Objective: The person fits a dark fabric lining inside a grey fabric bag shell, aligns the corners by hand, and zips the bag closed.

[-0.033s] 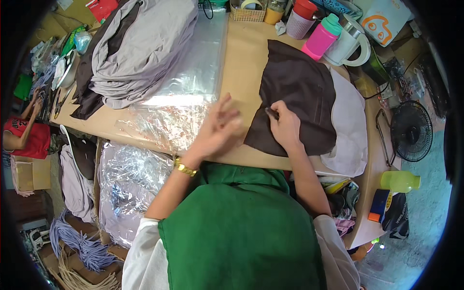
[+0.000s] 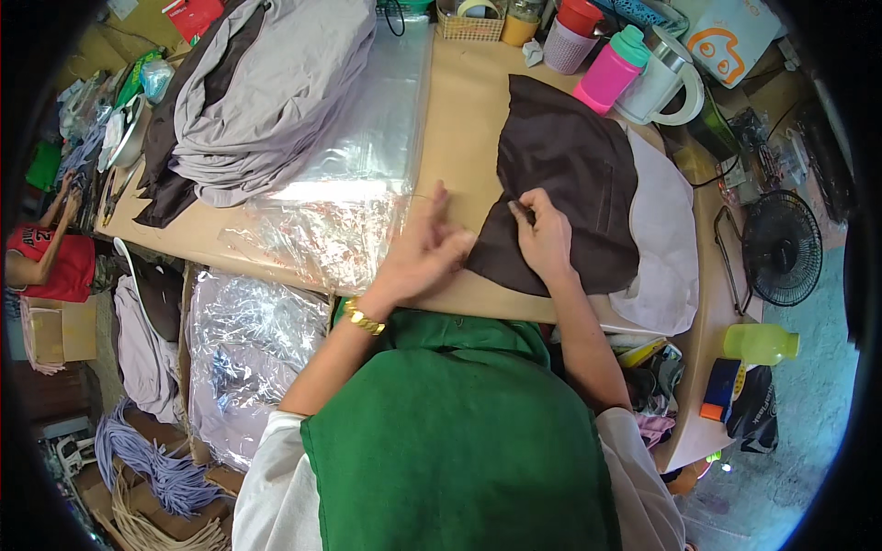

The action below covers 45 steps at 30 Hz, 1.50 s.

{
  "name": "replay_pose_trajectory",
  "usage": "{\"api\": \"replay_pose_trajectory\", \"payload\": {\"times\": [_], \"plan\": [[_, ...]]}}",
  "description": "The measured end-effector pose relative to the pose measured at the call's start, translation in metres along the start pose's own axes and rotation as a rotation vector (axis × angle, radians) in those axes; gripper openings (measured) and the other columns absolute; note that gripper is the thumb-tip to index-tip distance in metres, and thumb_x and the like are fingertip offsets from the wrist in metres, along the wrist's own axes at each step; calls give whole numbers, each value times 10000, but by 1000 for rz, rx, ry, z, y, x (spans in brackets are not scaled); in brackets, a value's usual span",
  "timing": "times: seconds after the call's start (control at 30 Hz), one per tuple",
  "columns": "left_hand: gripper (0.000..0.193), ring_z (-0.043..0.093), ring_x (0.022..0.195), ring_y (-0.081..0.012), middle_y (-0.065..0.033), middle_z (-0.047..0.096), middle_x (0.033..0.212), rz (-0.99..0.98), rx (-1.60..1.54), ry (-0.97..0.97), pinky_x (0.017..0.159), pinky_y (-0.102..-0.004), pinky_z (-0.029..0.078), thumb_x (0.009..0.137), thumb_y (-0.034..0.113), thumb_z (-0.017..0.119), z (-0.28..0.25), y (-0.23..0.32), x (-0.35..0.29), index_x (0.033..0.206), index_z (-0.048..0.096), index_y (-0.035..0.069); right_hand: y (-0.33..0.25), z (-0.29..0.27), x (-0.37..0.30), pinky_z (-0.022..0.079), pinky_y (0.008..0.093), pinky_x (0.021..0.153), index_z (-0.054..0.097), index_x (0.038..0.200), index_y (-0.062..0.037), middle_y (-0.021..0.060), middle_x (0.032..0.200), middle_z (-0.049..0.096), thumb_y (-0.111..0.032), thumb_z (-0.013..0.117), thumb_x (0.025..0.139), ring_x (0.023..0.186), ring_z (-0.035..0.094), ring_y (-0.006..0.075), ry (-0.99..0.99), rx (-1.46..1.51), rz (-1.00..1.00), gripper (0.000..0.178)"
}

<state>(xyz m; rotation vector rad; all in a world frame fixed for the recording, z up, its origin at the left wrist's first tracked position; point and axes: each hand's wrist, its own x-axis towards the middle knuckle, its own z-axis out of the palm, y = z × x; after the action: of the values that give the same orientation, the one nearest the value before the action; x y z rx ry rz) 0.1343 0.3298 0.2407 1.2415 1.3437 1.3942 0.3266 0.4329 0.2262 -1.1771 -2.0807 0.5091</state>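
Note:
A dark brown piece of cloth (image 2: pixel 562 138) with a narrow stitched slit lies on the table, partly over a pale grey-white cloth (image 2: pixel 669 234). My right hand (image 2: pixel 544 241) rests on the brown cloth, its thumb and forefinger pinched at the notch in the left edge. Any small item inside that pinch is hidden. Just left of the cloth, my left hand (image 2: pixel 424 253) hovers over the table, slightly blurred, with forefinger and thumb apart and nothing plainly held. A gold bracelet (image 2: pixel 364 319) circles my left wrist.
Clear plastic sheets (image 2: pixel 367 138) and a heap of grey garments (image 2: pixel 266 101) cover the table's left. A pink bottle (image 2: pixel 611 72), a white kettle (image 2: pixel 663 87) and a basket (image 2: pixel 470 23) stand at the back. A black fan (image 2: pixel 782 248) is at right. Another person (image 2: pixel 55 262) works far left.
My left hand has shifted slightly, its forefinger and thumb now spread more distinctly. The right hand has turned a little, still pinching at the cloth's edge.

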Motion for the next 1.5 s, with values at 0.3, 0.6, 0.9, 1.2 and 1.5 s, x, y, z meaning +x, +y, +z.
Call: {"api": "replay_pose_trajectory", "payload": {"times": [0.3,0.6,0.9,1.2,1.5], "plan": [[343,528,584,-78,3,577,616,-220,-130,-167,548,-223,427,974,282,551,-70,18,-17,803,647,0,21,-12,10,377,226,709,465,845,-15,4,773,449,-208,575,980,756,404,96,326,456,238,260],[483,515,656,-43,3,582,866,-420,-257,-451,599,-195,464,930,254,651,14,15,-15,1293,522,-38,16,-11,9,360,219,721,433,828,-23,-2,776,403,-223,577,980,762,374,98,305,497,197,289],[245,528,1206,-285,-159,522,1321,622,970,-125,973,-456,438,878,238,666,44,18,2,1008,630,33,21,-18,15,386,242,697,474,819,-10,-7,750,445,-250,596,971,745,397,95,336,485,297,309],[247,657,987,-322,-145,661,1139,-535,1243,-1139,799,-394,538,839,262,692,-55,126,-40,974,704,55,30,-15,15,390,238,700,505,823,-12,-23,749,474,-272,603,967,744,408,80,390,532,338,313],[512,602,676,-147,-128,614,1024,-24,360,-155,637,-295,498,842,199,727,-1,42,8,1264,562,-39,13,-14,14,360,229,682,415,781,-38,-22,734,391,-236,596,971,719,360,91,317,521,262,329]]}}
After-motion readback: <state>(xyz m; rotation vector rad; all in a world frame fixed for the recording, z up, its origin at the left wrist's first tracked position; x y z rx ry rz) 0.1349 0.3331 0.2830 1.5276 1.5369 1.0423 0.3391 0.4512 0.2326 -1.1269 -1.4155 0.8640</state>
